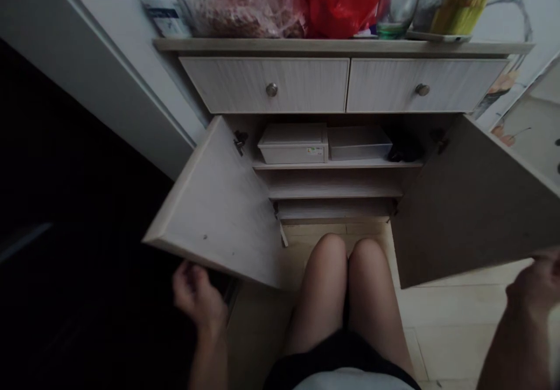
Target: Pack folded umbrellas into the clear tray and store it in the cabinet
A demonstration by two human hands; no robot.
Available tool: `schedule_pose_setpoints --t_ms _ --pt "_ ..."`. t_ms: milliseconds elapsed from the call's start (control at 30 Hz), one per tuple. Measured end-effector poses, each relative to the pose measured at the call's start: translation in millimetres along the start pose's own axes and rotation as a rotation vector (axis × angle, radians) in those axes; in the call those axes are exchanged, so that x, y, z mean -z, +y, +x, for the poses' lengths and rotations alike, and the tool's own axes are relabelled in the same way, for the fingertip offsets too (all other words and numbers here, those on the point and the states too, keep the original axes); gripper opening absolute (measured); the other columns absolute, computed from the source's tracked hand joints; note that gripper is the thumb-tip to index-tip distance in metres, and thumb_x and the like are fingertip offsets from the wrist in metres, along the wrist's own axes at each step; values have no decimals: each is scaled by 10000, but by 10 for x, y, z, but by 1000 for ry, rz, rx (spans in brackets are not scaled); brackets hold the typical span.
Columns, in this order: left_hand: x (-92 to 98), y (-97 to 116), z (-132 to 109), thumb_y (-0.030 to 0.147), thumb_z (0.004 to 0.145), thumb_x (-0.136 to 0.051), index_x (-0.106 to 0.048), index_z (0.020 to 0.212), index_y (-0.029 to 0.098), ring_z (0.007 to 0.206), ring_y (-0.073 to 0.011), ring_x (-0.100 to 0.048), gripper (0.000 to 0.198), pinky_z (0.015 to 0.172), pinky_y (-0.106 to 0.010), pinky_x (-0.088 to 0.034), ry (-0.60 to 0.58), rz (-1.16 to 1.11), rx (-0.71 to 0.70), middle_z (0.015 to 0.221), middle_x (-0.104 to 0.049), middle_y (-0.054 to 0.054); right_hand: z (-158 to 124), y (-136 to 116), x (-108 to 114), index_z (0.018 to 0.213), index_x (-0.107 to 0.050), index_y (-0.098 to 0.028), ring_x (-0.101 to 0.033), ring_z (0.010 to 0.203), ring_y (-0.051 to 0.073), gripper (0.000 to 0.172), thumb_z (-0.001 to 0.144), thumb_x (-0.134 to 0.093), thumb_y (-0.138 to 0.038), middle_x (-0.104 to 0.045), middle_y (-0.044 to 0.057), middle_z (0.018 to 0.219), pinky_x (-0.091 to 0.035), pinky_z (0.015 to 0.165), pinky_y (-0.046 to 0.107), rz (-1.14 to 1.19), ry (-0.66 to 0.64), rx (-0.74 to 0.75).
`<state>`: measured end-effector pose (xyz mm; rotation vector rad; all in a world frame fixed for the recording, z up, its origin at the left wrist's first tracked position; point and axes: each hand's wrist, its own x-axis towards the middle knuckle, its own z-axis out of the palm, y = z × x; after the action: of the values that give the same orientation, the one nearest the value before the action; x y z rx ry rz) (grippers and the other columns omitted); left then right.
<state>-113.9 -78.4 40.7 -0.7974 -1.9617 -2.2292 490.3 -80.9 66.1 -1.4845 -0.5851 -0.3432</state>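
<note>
I crouch before a pale wooden cabinet with both lower doors swung wide. My left hand is below the outer edge of the left door, fingers curled, and it holds nothing that I can see. My right hand is at the lower outer edge of the right door, fingers bent at that edge; whether it grips is unclear. On the top inner shelf stand a white lidded box and a clear lidded box. My knees nearly touch the cabinet's base.
Two closed drawers with round knobs sit above the open compartment. The cabinet top carries bottles, a red plastic bag, a pinkish bag and a glass. A white door frame stands left with a dark room beyond it. Pale floor tiles lie to the right.
</note>
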Motion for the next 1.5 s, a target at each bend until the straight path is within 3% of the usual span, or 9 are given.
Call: schedule_pose_setpoints --t_ms 33,100,200,267,467,567,667,1000,1500 --pt "-30 1 -79 611 699 -700 -660 945 209 902 -239 -665 473 892 -414 -548 -71 21 -13 935 -707 -53 -71 26 -10 734 -624 -302 -661 812 369 383 696 -731 -668 -658 124 786 -505 786 610 24 10 -2" --pt "-166 40 -229 580 713 -731 -684 935 181 846 -225 -676 459 835 -383 -556 -217 44 -67 900 -721 -69 -242 8 -91 749 -629 -285 -643 699 310 431 574 -825 -627 -653 93 732 -525 770 569 88 -121 -17" --pt "-552 171 -441 587 760 -717 -709 857 174 794 -217 -688 425 778 -346 -553 -427 29 -205 828 -734 -74 -533 -221 -336 820 -659 -247 -668 757 269 439 621 -817 -605 -695 86 810 -543 825 509 200 -457 -38" --pt "-894 279 -579 581 810 -687 -721 834 177 789 -213 -693 406 766 -330 -546 -564 -12 -291 814 -740 -78 -740 -466 -578 848 -666 -226 -681 805 248 405 703 -783 -586 -707 75 839 -545 845 469 223 -595 -8" --pt "-1937 528 -913 391 885 -690 -735 833 176 812 -207 -689 226 779 -311 -501 -760 -32 -362 827 -739 -83 -1303 -1133 -1591 883 -652 -203 -666 736 190 426 805 -693 -620 -714 55 833 -542 715 336 337 -736 60" --pt "-2301 597 -994 285 875 -714 -741 840 164 808 -206 -678 129 780 -300 -481 -787 -4 -362 821 -728 -87 -1461 -1303 -2057 884 -625 -207 -665 735 196 469 845 -608 -674 -709 56 816 -523 700 329 323 -752 71" --pt "-2560 650 -1025 254 881 -709 -743 836 165 801 -206 -668 105 777 -294 -467 -803 45 -352 812 -721 -84 -1538 -1389 -2382 887 -605 -209 -669 747 208 478 883 -543 -683 -715 67 842 -503 697 332 289 -756 96" --pt "-3130 772 -1004 284 912 -682 -759 904 183 874 -223 -685 128 806 -315 -445 -850 252 -280 937 -759 -104 -1590 -1421 -3047 916 -600 -211 -668 759 204 417 934 -515 -619 -713 68 888 -466 686 318 215 -753 143" --pt "-3425 770 -974 304 918 -664 -748 877 196 893 -236 -684 143 834 -341 -424 -820 255 -279 974 -766 -112 -1586 -1448 -3419 899 -581 -207 -628 763 193 323 906 -542 -528 -696 81 891 -444 734 317 203 -757 113"
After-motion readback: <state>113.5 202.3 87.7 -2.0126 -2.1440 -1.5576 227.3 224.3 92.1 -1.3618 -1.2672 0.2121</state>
